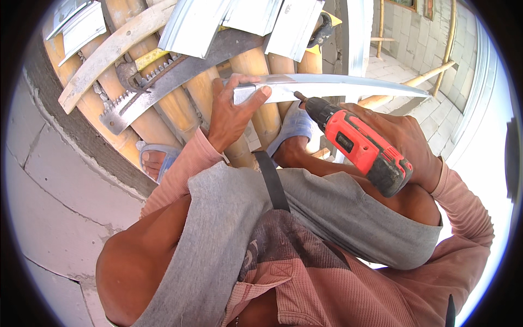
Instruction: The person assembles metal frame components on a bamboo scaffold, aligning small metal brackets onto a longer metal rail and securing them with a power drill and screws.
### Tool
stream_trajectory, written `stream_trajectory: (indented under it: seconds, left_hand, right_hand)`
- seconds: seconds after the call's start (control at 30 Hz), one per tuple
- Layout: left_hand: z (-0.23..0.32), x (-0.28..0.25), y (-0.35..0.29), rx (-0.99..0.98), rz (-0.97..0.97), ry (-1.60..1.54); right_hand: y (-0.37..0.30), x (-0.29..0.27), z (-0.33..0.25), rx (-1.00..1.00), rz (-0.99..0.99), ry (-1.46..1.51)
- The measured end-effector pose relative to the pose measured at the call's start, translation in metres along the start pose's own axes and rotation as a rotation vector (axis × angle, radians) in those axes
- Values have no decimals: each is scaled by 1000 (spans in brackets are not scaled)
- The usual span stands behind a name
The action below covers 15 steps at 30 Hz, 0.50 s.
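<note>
Tan bamboo poles (178, 117) lay side by side; above them, the left hand (231, 111) grasped the left end of a long silvery metal channel (332, 87) stretching rightward; the right hand (400, 131) was clenched around a red-and-black cordless drill (357, 141), its bit (299, 96) at the channel, contact unclear; a toothed grey steel saw blade (126, 113) lay farther left.

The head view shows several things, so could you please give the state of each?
Left hand: closed on the left end of the metal channel.
Right hand: closed around the red drill.
Metal channel: held.
Red drill: held, bit toward the channel; running or stopped, unclear.
Toothed blade: lying across bamboo poles.
Slippers: worn.
</note>
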<state>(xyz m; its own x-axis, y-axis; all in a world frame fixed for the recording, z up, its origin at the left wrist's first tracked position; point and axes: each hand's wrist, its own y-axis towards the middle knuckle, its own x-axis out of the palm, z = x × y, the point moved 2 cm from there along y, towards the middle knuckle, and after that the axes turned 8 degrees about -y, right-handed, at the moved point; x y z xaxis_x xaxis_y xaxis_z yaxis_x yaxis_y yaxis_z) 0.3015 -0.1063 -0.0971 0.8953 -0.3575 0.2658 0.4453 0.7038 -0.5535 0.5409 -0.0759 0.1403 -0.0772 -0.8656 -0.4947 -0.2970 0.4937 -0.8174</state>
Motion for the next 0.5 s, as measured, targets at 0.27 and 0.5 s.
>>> stream_trajectory:
  seconds: [0.27, 0.5]
  left_hand:
    - [0, 1, -2, -24, -37, -62]
    - [-1, 0, -1, 16, 4, 68]
  right_hand:
    - [5, -3, -5, 23, -68, 24]
    - [6, 1, -3, 28, -30, 47]
